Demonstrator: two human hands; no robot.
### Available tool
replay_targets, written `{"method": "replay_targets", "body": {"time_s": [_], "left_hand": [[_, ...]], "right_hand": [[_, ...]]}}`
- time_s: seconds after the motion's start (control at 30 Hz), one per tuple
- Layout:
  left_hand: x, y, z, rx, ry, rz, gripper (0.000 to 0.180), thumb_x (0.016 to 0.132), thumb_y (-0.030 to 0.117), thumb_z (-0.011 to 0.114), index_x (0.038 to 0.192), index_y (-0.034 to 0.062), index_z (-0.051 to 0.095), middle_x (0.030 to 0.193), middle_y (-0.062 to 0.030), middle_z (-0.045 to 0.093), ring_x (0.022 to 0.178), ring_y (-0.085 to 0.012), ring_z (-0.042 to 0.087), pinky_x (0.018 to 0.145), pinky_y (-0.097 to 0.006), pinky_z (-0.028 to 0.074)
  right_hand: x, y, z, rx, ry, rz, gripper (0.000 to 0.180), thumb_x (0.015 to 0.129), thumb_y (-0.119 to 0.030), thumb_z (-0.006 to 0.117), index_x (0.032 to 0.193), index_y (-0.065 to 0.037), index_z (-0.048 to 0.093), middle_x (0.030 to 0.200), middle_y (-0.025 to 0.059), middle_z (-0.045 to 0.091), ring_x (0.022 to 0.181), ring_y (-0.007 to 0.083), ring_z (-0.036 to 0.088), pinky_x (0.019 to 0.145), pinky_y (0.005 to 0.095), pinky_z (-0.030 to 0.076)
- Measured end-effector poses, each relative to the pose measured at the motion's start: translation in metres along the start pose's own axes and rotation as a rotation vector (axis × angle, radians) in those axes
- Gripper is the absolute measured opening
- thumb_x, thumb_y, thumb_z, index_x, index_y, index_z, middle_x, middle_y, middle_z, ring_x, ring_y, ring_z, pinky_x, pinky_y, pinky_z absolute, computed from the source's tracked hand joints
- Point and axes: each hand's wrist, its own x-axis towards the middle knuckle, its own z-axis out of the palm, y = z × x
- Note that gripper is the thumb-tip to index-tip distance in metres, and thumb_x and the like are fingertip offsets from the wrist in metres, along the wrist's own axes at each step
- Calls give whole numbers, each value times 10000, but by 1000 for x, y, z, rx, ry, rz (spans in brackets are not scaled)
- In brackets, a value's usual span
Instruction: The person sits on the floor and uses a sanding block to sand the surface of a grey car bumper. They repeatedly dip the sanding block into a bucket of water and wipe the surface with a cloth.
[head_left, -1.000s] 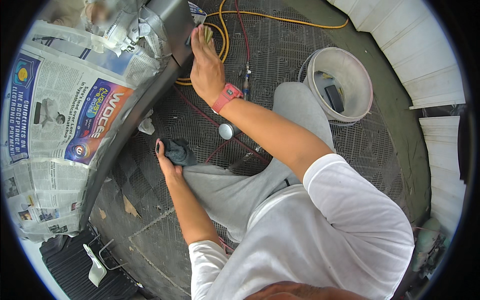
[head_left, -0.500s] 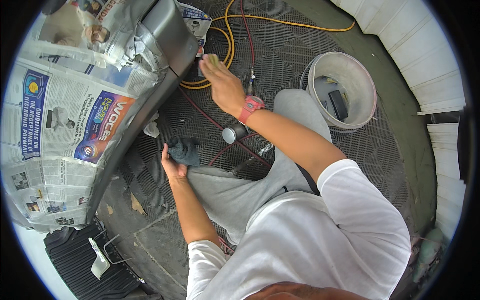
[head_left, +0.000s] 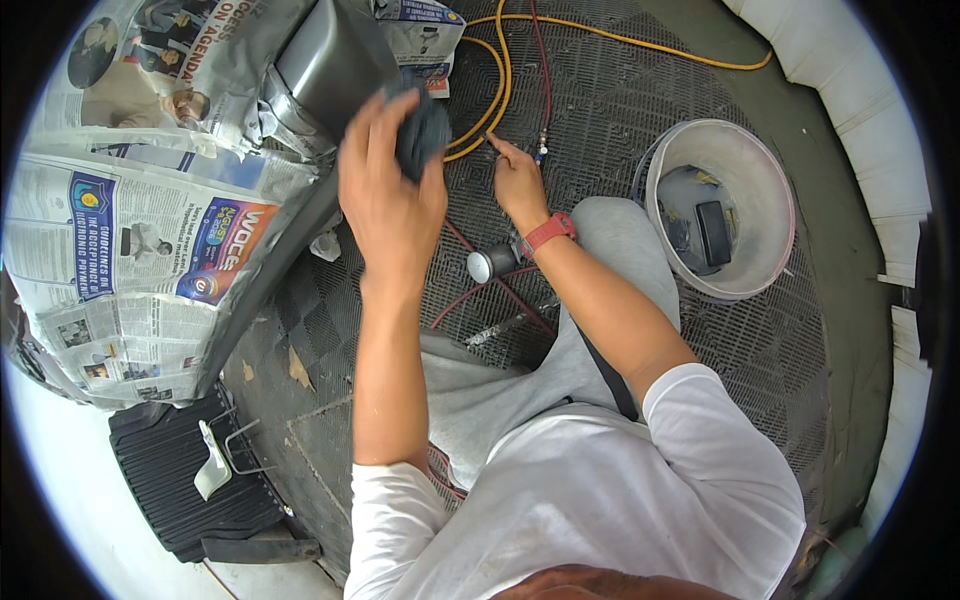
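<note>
My left hand (head_left: 385, 195) is raised, blurred by motion, and closed round a dark grey-green cloth (head_left: 424, 135). The cloth is beside the bare, smooth grey corner (head_left: 335, 75) of a vehicle body part. Newspaper sheets (head_left: 130, 240) cover most of the surface to the left of that corner. My right hand (head_left: 520, 185), with a red watch (head_left: 548, 234) on its wrist, is apart from the panel, near a yellow hose (head_left: 504, 75). Its fingers are partly curled with the index finger forward; what they hold, if anything, is hidden.
A whitish bucket (head_left: 775, 225) with a black block (head_left: 713, 232) inside stands at the right. A round-topped metal tool (head_left: 482, 267) on a red hose lies between my knees on the dark grid matting (head_left: 600, 110). A black ribbed mat (head_left: 190, 480) lies at lower left.
My left hand has lifted the cloth from low near my knee up to the grey corner. My right hand has drawn back from that corner to the right and down.
</note>
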Motion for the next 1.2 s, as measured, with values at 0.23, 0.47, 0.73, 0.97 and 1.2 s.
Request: {"method": "replay_targets", "body": {"time_s": [0.23,0.47,0.73,0.97,1.2], "left_hand": [[50,-29,61,833,-326,262,375,885,123,680,1257,102,719,1310,-53,629,1147,-245,603,932,-383,487],[-23,-38,102,770,-560,108,342,896,156,686,1223,61,723,1192,-81,629,1164,-249,593,975,-402,493],[-102,-76,94,-1314,183,-1673,422,1074,264,499,1379,5,632,1450,-195,645,1361,-391,596,1162,-552,474],[-15,-58,116,-1974,562,-1227,515,1040,137,334,1456,-94,532,1549,-265,545,1466,-423,498,1275,-578,347],[3,-75,109,-2311,586,-1114,461,1106,157,315,1446,-51,545,1547,-227,555,1425,-382,538,1254,-555,371]], "right_hand": [[0,-19,-7,61,-117,156,418,1054,-64,451,1397,-23,688,1428,253,664,1335,349,647,1147,368,467],[7,-14,-17,114,-13,128,427,1037,-55,451,1377,-24,706,1163,250,754,904,279,709,855,374,537],[29,-3,-28,542,86,298,426,1029,-14,433,1356,42,700,1153,151,760,923,155,691,855,294,531],[30,-21,-46,721,168,447,411,1031,3,440,1367,103,655,1219,130,704,1019,149,651,904,267,504],[35,-19,-45,721,172,457,400,1038,-4,452,1369,82,659,1014,58,666,761,84,526,723,253,467]]}}
